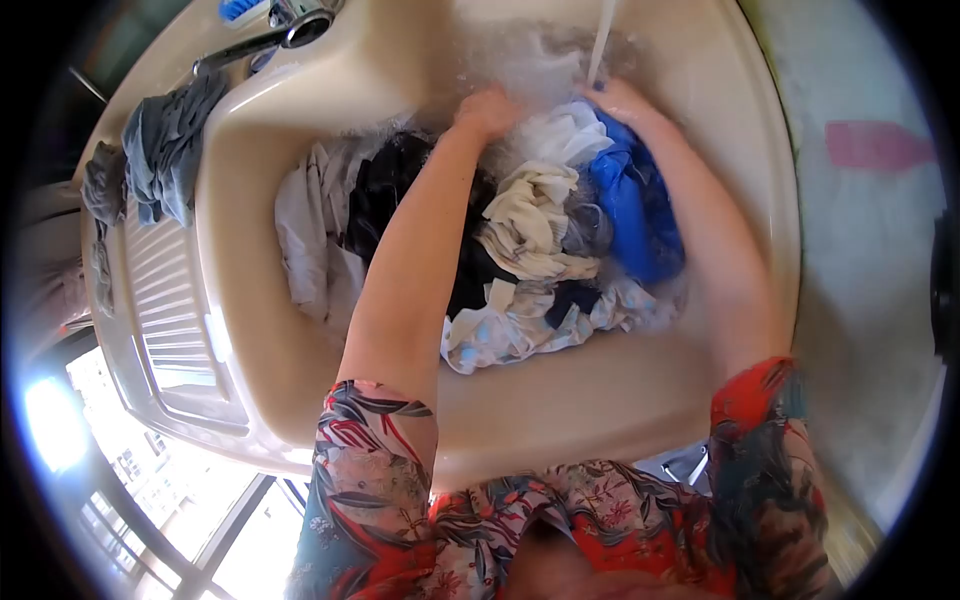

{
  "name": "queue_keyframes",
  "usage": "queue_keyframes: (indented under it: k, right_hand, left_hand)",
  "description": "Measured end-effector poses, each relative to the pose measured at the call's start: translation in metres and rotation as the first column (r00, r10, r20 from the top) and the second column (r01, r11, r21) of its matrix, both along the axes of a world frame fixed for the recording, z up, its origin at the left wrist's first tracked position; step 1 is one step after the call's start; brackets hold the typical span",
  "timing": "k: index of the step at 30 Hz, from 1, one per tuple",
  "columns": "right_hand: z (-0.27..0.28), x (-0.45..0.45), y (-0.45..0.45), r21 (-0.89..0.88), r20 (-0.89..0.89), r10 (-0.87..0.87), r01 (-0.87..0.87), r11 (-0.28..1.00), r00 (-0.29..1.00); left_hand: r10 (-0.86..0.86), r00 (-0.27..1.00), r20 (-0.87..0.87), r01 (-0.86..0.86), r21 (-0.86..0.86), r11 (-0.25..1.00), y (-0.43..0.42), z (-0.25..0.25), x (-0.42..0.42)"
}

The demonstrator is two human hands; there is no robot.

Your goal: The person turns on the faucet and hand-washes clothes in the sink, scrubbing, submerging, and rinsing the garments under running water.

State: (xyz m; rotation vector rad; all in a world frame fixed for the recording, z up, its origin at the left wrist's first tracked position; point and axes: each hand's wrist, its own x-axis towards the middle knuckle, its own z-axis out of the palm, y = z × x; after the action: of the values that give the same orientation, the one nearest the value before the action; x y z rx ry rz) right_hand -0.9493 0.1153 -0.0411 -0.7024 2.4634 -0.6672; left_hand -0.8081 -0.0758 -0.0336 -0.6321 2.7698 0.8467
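Both my hands reach to the far side of a beige sink basin [560,420] with wet clothes in water. My left hand [490,112] is at the edge of a white cloth [560,135], its fingers partly hidden by splashing water. My right hand [618,100] has its fingers curled at the top of a blue cloth [632,205], beside the running water stream [602,45]. Between my forearms lie a cream cloth [530,220] and a white cloth with light blue spots [520,325]. A black cloth [385,190] and a light grey cloth [312,235] lie left of my left forearm.
A chrome faucet [300,25] stands at the upper left. Grey cloths [170,140] hang over the sink's left edge, above a ribbed draining board [165,290]. Along the right is a pale wall [850,240] with a pink patch [878,146].
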Motion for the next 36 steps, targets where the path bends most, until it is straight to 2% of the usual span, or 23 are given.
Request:
queue_keyframes:
  k: [1, 2, 3, 5, 6, 7, 8, 9, 10, 11, 12, 13, 15, 18, 23, 27, 30, 33, 35, 36]
  right_hand:
    - [-0.029, 0.002, 0.003, -0.087, 0.153, 0.091, -0.079, 0.993, 0.984]
    - [-0.053, 0.003, 0.005, -0.044, 0.166, 0.204, -0.199, 0.979, 0.965]
    - [-0.017, 0.035, 0.001, -0.012, 0.184, 0.218, -0.22, 0.975, 0.958]
    - [-0.055, 0.04, 0.017, 0.011, 0.214, 0.21, -0.218, 0.976, 0.954]
    - [0.037, 0.095, 0.012, 0.077, 0.174, 0.123, -0.138, 0.987, 0.977]
    - [0.055, 0.122, 0.021, 0.06, 0.077, 0.08, -0.085, 0.995, 0.994]
    - [0.078, 0.149, 0.028, 0.073, -0.013, 0.153, -0.152, 0.986, 0.988]
    - [0.111, 0.174, 0.031, 0.158, 0.004, 0.185, -0.183, 0.97, 0.983]
    - [0.117, 0.196, 0.039, 0.047, -0.124, 0.227, -0.222, 0.974, 0.966]
    - [0.131, 0.215, 0.044, -0.015, -0.145, 0.26, -0.265, 0.964, 0.955]
    - [0.15, 0.233, 0.042, 0.059, -0.14, 0.325, -0.319, 0.946, 0.935]
    - [0.149, 0.247, 0.046, 0.086, -0.207, 0.385, -0.376, 0.923, 0.899]
    - [0.146, 0.27, 0.046, 0.056, -0.26, 0.418, -0.419, 0.906, 0.87]
    - [0.129, 0.272, 0.037, 0.059, -0.355, 0.443, -0.453, 0.89, 0.823]
    - [0.08, 0.232, 0.022, 0.19, -0.215, 0.382, -0.345, 0.919, 0.899]
    - [0.032, 0.172, 0.005, 0.332, -0.075, 0.317, -0.276, 0.902, 0.946]
    - [-0.078, 0.126, 0.014, -0.128, -0.15, 0.257, -0.276, 0.952, 0.955]
    - [-0.062, 0.13, 0.015, -0.273, 0.074, 0.126, -0.102, 0.957, 0.989]
    - [-0.025, 0.122, 0.007, -0.357, 0.198, 0.066, 0.009, 0.934, 0.978]
    - [-0.007, 0.116, 0.005, -0.342, 0.162, 0.109, -0.048, 0.938, 0.981]
  left_hand:
    - [-0.11, 0.993, -0.037, 0.114, 0.112, 0.987, 0.002, 0.0, 0.007]
    - [-0.214, 0.972, -0.092, 0.229, 0.205, 0.952, -0.002, 0.005, 0.012]
    - [-0.31, 0.938, -0.157, 0.344, 0.281, 0.896, -0.007, 0.012, 0.015]
    - [-0.203, 0.978, -0.053, 0.21, 0.223, 0.952, 0.006, 0.044, 0.044]
    - [-0.149, 0.989, 0.002, 0.146, 0.196, 0.97, 0.016, 0.061, 0.065]
    - [-0.199, 0.98, 0.014, 0.193, 0.184, 0.964, 0.021, 0.083, 0.082]
    - [-0.249, 0.968, 0.027, 0.241, 0.174, 0.955, 0.024, 0.109, 0.099]
    - [-0.299, 0.953, 0.04, 0.289, 0.164, 0.943, 0.027, 0.125, 0.117]
    - [-0.336, 0.941, -0.035, 0.337, 0.127, 0.933, 0.03, 0.131, 0.136]
    - [-0.372, 0.922, -0.109, 0.382, 0.088, 0.92, 0.035, 0.136, 0.154]
    - [-0.411, 0.899, -0.152, 0.421, 0.041, 0.906, 0.041, 0.141, 0.173]
    - [-0.423, 0.863, -0.276, 0.448, 0.033, 0.894, 0.044, 0.141, 0.192]
    - [-0.444, 0.883, -0.15, 0.461, 0.104, 0.881, 0.047, 0.16, 0.217]
    - [-0.41, 0.89, -0.199, 0.436, 0.106, 0.894, 0.043, 0.154, 0.227]
    - [-0.28, 0.917, -0.284, 0.313, 0.079, 0.947, 0.051, 0.111, 0.18]
    - [-0.154, 0.926, -0.344, 0.177, 0.037, 0.983, 0.055, 0.048, 0.111]
    - [-0.12, 0.971, -0.207, 0.122, -0.003, 0.993, 0.048, 0.028, 0.067]
    - [-0.075, 0.982, -0.172, 0.082, 0.029, 0.996, 0.044, 0.026, 0.045]
    - [-0.293, 0.917, -0.272, 0.269, -0.121, 0.955, 0.034, -0.001, 0.043]
    - [-0.225, 0.928, -0.298, 0.209, -0.087, 0.974, 0.034, 0.005, 0.045]
